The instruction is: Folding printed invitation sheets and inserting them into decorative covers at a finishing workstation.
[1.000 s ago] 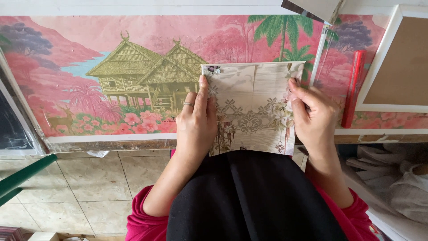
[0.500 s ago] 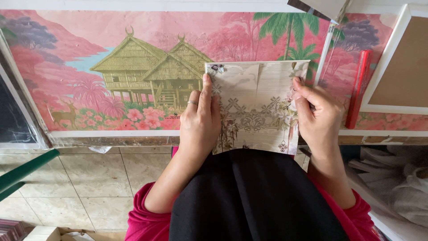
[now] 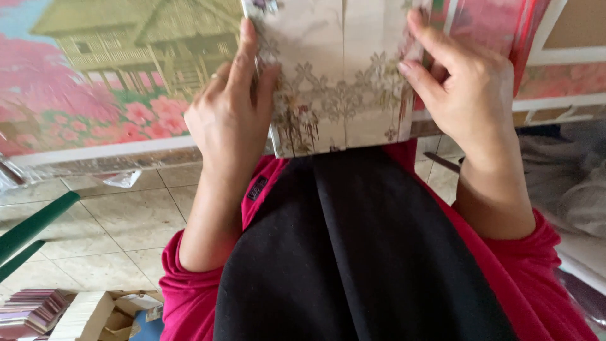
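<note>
A cream-coloured folded paper with a brown floral pattern stands on edge on my lap, over the black cloth. My left hand presses flat on its left edge, index finger stretched upward. My right hand grips the right edge with bent fingers. Both arms wear red sleeves. The paper's top runs out of view.
A large painted panel with wooden houses and pink flowers leans behind the paper. Beige floor tiles lie at left, with a green bar, a stack of paper sheets and an open cardboard box. Framed boards stand at right.
The view has come much closer and tipped downward. Both hands keep their hold on the patterned paper, which stays on my lap.
</note>
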